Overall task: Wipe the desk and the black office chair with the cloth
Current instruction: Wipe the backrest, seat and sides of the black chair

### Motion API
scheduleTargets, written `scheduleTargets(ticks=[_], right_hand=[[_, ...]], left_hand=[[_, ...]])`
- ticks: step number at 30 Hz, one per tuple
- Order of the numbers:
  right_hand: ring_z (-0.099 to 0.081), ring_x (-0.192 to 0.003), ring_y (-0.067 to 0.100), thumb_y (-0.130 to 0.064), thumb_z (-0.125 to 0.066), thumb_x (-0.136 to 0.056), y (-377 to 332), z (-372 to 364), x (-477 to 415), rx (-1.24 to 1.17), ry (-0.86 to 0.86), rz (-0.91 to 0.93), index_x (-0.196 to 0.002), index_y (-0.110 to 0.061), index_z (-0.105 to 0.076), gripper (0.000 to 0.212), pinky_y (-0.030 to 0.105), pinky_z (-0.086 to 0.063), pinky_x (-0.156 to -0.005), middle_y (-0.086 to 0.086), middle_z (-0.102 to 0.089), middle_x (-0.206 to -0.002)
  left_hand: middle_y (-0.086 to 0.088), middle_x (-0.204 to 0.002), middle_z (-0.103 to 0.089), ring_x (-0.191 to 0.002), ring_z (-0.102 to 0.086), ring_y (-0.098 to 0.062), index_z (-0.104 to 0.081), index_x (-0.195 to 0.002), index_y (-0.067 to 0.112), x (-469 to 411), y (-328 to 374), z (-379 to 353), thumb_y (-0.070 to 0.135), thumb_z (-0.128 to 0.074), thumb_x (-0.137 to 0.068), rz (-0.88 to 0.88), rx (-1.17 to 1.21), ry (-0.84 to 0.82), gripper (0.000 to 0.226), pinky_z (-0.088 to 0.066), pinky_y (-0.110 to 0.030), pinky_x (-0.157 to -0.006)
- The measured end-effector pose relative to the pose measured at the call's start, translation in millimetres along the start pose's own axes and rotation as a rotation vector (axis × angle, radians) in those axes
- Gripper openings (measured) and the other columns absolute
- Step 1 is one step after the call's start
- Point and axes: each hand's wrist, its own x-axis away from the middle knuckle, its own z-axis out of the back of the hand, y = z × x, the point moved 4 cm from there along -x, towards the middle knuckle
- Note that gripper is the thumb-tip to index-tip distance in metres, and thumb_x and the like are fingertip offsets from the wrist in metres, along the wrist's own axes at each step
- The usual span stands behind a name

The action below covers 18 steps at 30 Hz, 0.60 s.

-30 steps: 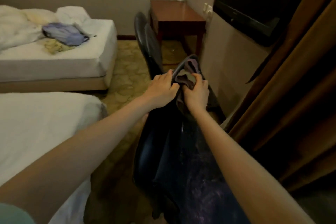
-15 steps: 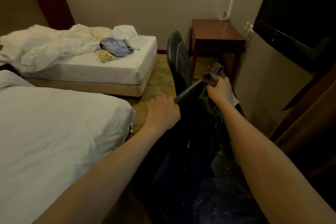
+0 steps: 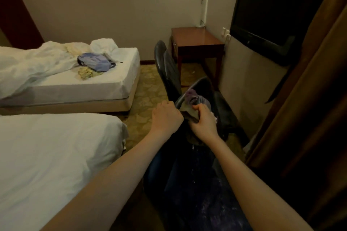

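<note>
Near bed [image 3: 56, 155] at 8 o'clock, far bed [image 3: 105, 84] at 10. Black office chair [image 3: 169, 69] at centre, desk [image 3: 195, 37] behind it at 1 o'clock. Left hand [image 3: 166, 116]: fingers curled over chair rim. Right hand [image 3: 203, 122]: fingers clamped on cloth [image 3: 193, 97], bunched against rim.

On my left, the far bed [image 3: 112, 88] carries crumpled white bedding [image 3: 28, 63], a blue bag [image 3: 95, 61] and a yellowish rag [image 3: 86, 75] just beside it. The near bed [image 3: 118, 135] is covered by a white sheet [image 3: 52, 152]. Ahead, the wooden desk [image 3: 195, 37] and the black office chair [image 3: 167, 69] stand on patterned carpet [image 3: 148, 88].
</note>
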Motion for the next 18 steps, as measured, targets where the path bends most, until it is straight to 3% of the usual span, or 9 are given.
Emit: scheduleTargets(ticks=[6,10,13,15,18], right_hand=[[-0.052,-0.081,0.017,-0.009,-0.066,-0.079,-9,-8,39,-0.049,-0.072,-0.041,-0.088,-0.013,-0.051,0.018,0.029,-0.037,-0.064,0.002,-0.054,-0.088],[-0.054,-0.073,0.015,-0.011,-0.067,-0.077,-6,-13,69,-0.105,-0.19,-0.158,-0.08,-0.016,-0.052,0.017,0.034,-0.043,-0.068,-0.004,-0.055,-0.076],[-0.053,-0.067,0.011,-0.014,-0.067,-0.066,0,-17,92,-0.194,-0.311,-0.179,-0.071,-0.015,-0.054,0.015,0.029,-0.04,-0.064,-0.004,-0.054,-0.069],[-0.051,-0.065,0.007,-0.01,-0.067,-0.064,-2,-19,101,-0.226,-0.317,-0.19,-0.066,-0.017,-0.054,0.015,0.025,-0.039,-0.062,-0.006,-0.053,-0.065],[-0.053,-0.067,0.011,-0.005,-0.069,-0.071,-4,-19,99,-0.158,-0.25,-0.205,-0.063,-0.02,-0.053,0.023,0.032,-0.042,-0.065,-0.004,-0.056,-0.066]], left_hand=[[-0.017,-0.118,-0.053,-0.108,-0.051,-0.034,-0.056,-0.11,0.0,0,0,3,0.018,-0.039,-0.092,-0.019,0.029,-0.025,0.031,-0.04,-0.04,-0.089],[-0.016,-0.124,-0.05,-0.114,-0.048,-0.033,-0.052,-0.118,0.0,0,-3,3,0.019,-0.038,-0.092,-0.013,0.074,-0.063,0.035,-0.038,-0.041,-0.094],[-0.017,-0.124,-0.049,-0.113,-0.048,-0.035,-0.051,-0.12,-0.001,1,-7,3,0.019,-0.037,-0.092,-0.016,0.123,-0.092,0.037,-0.041,-0.044,-0.097],[-0.018,-0.125,-0.048,-0.114,-0.048,-0.034,-0.051,-0.121,-0.002,2,-9,5,0.018,-0.038,-0.092,-0.021,0.176,-0.079,0.037,-0.041,-0.046,-0.098],[-0.014,-0.132,-0.041,-0.119,-0.045,-0.031,-0.045,-0.13,0.003,12,-6,8,0.013,-0.044,-0.091,-0.086,0.25,-0.026,0.041,-0.041,-0.043,-0.099]])
